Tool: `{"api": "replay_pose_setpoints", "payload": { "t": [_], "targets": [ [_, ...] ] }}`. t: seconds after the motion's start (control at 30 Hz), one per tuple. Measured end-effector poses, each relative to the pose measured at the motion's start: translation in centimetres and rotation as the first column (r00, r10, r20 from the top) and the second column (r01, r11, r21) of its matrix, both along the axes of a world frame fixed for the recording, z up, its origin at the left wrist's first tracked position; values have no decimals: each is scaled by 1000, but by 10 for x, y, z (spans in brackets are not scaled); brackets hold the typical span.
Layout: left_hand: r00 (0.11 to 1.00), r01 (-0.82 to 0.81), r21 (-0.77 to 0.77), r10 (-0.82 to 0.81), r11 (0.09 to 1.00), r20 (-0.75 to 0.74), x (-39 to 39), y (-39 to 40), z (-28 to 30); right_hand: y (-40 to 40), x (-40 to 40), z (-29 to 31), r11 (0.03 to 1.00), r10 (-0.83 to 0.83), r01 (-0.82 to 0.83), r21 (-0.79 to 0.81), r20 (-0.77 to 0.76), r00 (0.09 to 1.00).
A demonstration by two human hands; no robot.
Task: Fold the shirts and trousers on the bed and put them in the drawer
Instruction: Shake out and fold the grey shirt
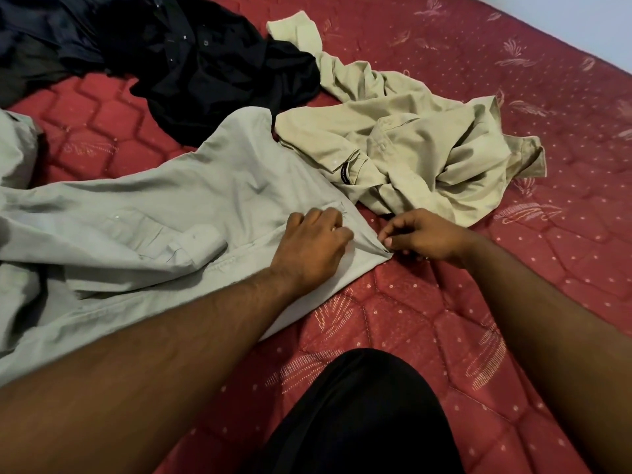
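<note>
A pale grey-green shirt (178, 200) lies spread across the left and middle of the red mattress (427, 336). My left hand (311, 248) lies on its right end with the fingers curled into the cloth. My right hand (420, 236) pinches the shirt's corner edge just beside the left hand. A crumpled beige shirt (420, 155) lies behind my hands. A black garment (212, 63) is heaped at the back, with dark blue clothing (44, 32) at the far back left.
My knee in black cloth (362, 415) sits at the bottom middle. The mattress runs bare to the right, and a pale wall (581, 18) meets its far right edge. No drawer is in view.
</note>
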State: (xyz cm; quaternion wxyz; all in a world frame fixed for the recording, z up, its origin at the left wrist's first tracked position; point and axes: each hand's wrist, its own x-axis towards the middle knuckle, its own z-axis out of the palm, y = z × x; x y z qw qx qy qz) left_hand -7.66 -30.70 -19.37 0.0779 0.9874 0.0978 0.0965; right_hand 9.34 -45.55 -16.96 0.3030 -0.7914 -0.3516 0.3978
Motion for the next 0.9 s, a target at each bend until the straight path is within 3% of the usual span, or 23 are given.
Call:
{"api": "replay_pose_setpoints", "payload": {
  "t": [0.07, 0.23, 0.4, 0.5, 0.7, 0.77, 0.83, 0.9],
  "targets": [
    [994, 70, 29, -73, 997, 87, 15, 3, 0, -5, 4, -2, 1000, 18, -18, 3, -11, 1000],
    [930, 253, -23, -250, 967, -270, 53, 10, 33, -10, 6, -10, 992, 128, -128, -11, 104, 986],
    [838, 285, -198, -344, 938, -423, 69, 3, 37, -16, 9, -14, 995, 89, -91, 32, 73, 993],
    [877, 240, -208, -304, 948, -373, 72, -5, 34, -20, 10, -19, 995, 59, -61, 75, 34, 998],
    [935, 106, -432, -237, 895, -262, 68, 8, 31, -19, 5, -20, 988, 26, -28, 153, 17, 1000],
    [953, 49, -641, -229, 766, -201, 67, 9, 32, -18, 4, -23, 981, -24, 23, 190, 2, 1000],
    [973, -14, -835, -184, 550, -138, 66, 9, 35, -17, 4, -28, 976, -56, 45, 212, 46, 997],
    [979, -61, -908, -150, 414, -135, 65, 11, 37, -18, 4, -33, 975, -58, 26, 222, 139, 989]
  ]
}}
